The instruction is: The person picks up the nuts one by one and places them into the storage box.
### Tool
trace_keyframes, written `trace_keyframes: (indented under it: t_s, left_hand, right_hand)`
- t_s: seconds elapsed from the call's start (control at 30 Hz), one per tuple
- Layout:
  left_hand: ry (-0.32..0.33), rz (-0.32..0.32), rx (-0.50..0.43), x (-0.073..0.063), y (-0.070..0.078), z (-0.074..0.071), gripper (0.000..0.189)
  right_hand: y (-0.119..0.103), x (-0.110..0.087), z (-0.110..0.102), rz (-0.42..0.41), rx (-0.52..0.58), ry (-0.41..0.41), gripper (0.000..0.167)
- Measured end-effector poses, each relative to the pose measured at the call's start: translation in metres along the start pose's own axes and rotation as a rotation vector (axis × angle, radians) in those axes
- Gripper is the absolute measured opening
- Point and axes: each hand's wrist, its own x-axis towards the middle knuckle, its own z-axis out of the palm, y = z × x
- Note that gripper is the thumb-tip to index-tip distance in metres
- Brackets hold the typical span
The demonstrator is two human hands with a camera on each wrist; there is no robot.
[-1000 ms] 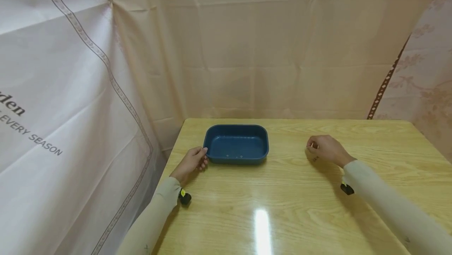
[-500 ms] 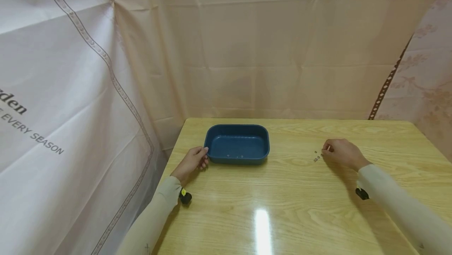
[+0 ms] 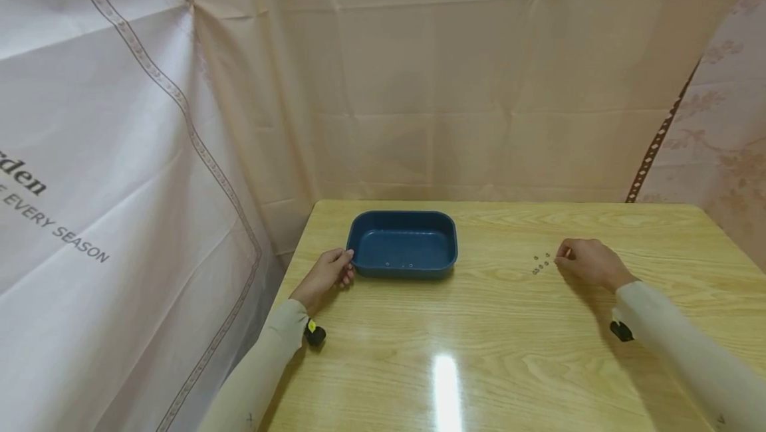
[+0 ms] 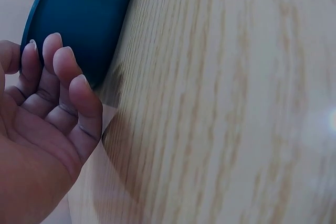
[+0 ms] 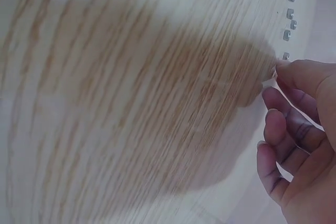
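Observation:
A deep blue rectangular tray (image 3: 402, 244) stands at the left of the wooden table, with a few small metal nuts (image 3: 410, 265) on its floor near the front wall. My left hand (image 3: 326, 276) pinches the tray's left rim between thumb and index finger; the other fingers curl loosely below, beside the tray wall (image 4: 89, 14). On the right, several more small metal nuts (image 3: 541, 266) lie scattered on the table. Just beyond them my right hand (image 3: 589, 262) brings thumb and index fingertips together at the tabletop, close to the nearest nut (image 5: 286, 56). What they pinch is mostly hidden, seemingly another nut.
The wooden table (image 3: 491, 339) reaches back to a hanging beige cloth (image 3: 419, 100). A white printed cloth (image 3: 120, 186) hangs along the left side. Both wrists carry a small black camera (image 3: 314, 334).
My right hand has moved rightward from over the nuts to just beyond them, uncovering them. My left hand and the tray have kept their places.

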Motion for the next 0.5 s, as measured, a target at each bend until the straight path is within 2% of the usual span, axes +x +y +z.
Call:
trace_keyframes:
  t_s: [0.2, 0.5]
  left_hand:
    - [-0.007, 0.006, -0.017, -0.0009, 0.001, 0.0013, 0.04]
    - [-0.003, -0.004, -0.038, -0.0006, 0.0002, 0.0014, 0.039]
  right_hand:
    - [0.0059, -0.0022, -0.0012, -0.007, 0.016, -0.014, 0.015]
    - [0.0041, -0.008, -0.0005, -0.049, 0.1, -0.028, 0.016]
